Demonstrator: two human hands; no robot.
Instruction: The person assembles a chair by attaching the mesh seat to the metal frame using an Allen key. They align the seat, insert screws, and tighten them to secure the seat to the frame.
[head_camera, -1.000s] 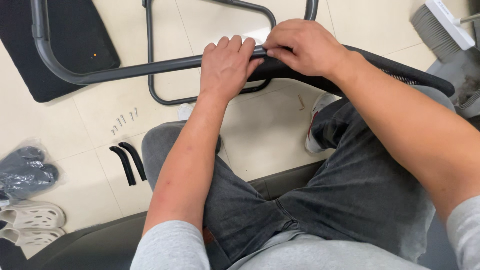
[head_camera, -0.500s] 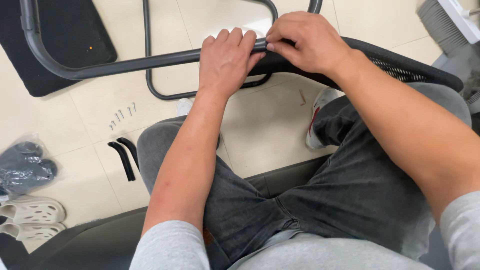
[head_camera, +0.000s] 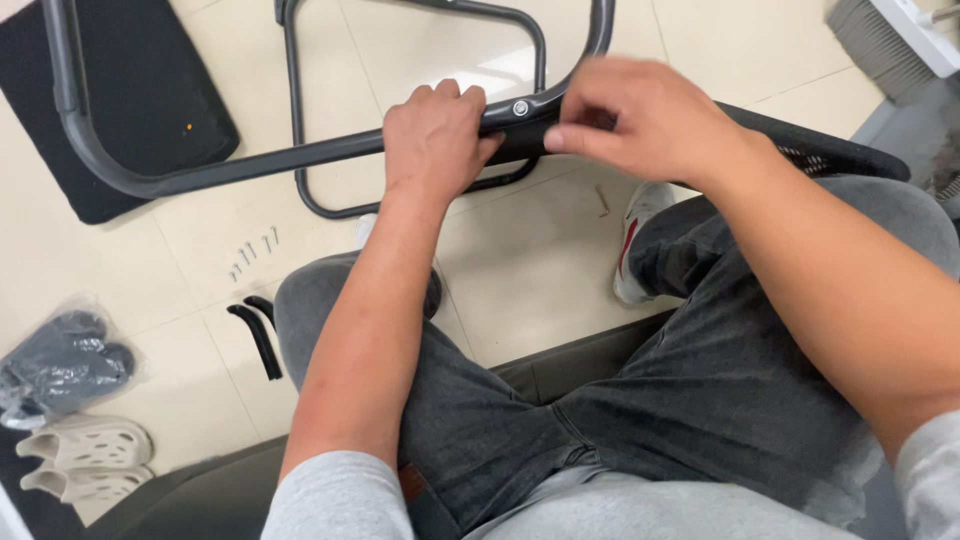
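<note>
I sit above a dark grey metal chair frame tube (head_camera: 250, 160) that runs across my knees. My left hand (head_camera: 432, 140) is wrapped around the tube. A silver screw head (head_camera: 520, 107) sits in the tube just right of that hand. My right hand (head_camera: 640, 118) hovers just right of the screw, blurred, with thumb and fingers pinched together; I cannot see anything in them. A black mesh chair back (head_camera: 820, 155) joins the tube under my right hand and extends to the right.
On the tiled floor lie several loose screws (head_camera: 252, 252), two black curved armrest pads (head_camera: 258, 335), a black seat cushion (head_camera: 140, 90), a second bent tube frame (head_camera: 300, 150), a small wooden piece (head_camera: 602, 200), bagged dark parts (head_camera: 60, 365), pale sandals (head_camera: 85, 460) and a broom head (head_camera: 895, 40).
My right hand has lifted off the tube and drawn slightly right, uncovering the screw head. My left hand has shifted a little left along the tube. The view tilted slightly.
</note>
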